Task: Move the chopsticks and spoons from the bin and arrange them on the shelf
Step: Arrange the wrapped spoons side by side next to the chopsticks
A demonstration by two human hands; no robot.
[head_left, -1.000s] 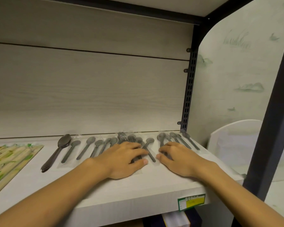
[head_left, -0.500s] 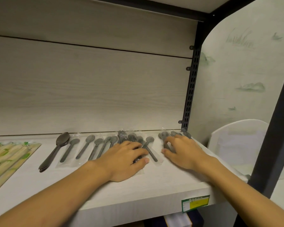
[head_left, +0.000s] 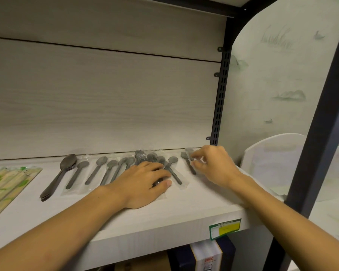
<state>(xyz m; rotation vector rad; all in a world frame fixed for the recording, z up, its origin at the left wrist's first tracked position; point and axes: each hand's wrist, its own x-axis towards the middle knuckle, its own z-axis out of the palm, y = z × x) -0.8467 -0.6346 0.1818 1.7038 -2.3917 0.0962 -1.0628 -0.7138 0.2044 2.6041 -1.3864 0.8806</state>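
Note:
A row of grey plastic spoons [head_left: 98, 169] in clear wrappers lies along the back of the white shelf [head_left: 184, 208]. A stack of darker bare spoons [head_left: 67, 166] sits at the row's left end. Wrapped chopsticks [head_left: 6, 184] in green and tan paper lie at the far left. My left hand [head_left: 143, 182] rests flat on a heap of wrapped spoons in the middle, fingers spread over them. My right hand [head_left: 215, 165] is raised at the row's right end, thumb and fingers pinching the wrapper of the last spoon [head_left: 192, 170].
A black slotted upright [head_left: 220, 98] stands at the shelf's back right corner and a black post [head_left: 319, 114] further right. A white curved container [head_left: 272, 153] sits beyond the shelf's right end. A price label [head_left: 224, 228] is on the shelf front, with a box [head_left: 205, 255] below.
My right hand has moved from lying flat on the rightmost spoons toward the back right corner and lifted, now pinching one wrapper. My left hand has stayed on the heap.

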